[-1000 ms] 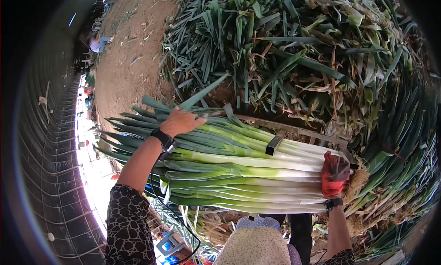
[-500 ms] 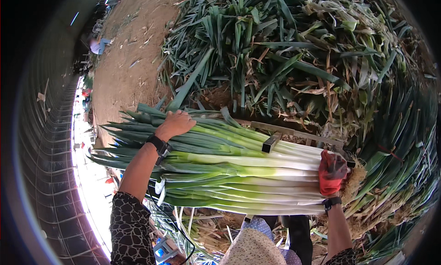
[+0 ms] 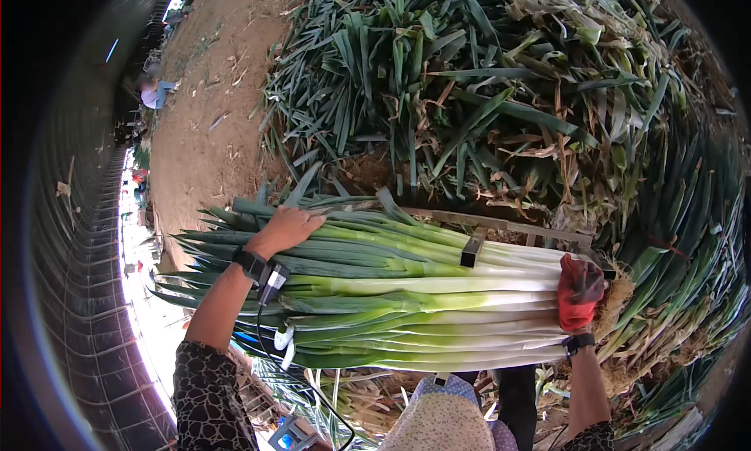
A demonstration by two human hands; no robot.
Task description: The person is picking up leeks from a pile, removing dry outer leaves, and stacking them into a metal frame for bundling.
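Observation:
A wide row of leeks (image 3: 422, 301) lies crosswise before me, dark green leaves to the left and white stalks with bushy roots to the right. My left hand (image 3: 286, 232) is closed over the leaves along the far edge, its fingertips partly hidden. On that wrist is a black band with a small device and a cable. My right hand (image 3: 580, 293), in a red glove, presses round the white ends beside the roots (image 3: 615, 301). A short dark metal post (image 3: 473, 247) stands up among the far stalks. Near my left forearm, a white strip (image 3: 285, 343) hangs at the leaves.
Behind the row runs a wooden bar (image 3: 501, 221). Beyond it rises a big heap of cut leaves (image 3: 438, 83), with more leeks (image 3: 684, 216) stacked at the right. Bare soil (image 3: 211, 130) stretches far left, where a person (image 3: 155, 93) sits. Below stands a blue-grey device (image 3: 291, 435).
My left hand has slid left and a little nearer over the leaves, its fingers less spread. The view has shifted slightly; my right hand stays at the root ends.

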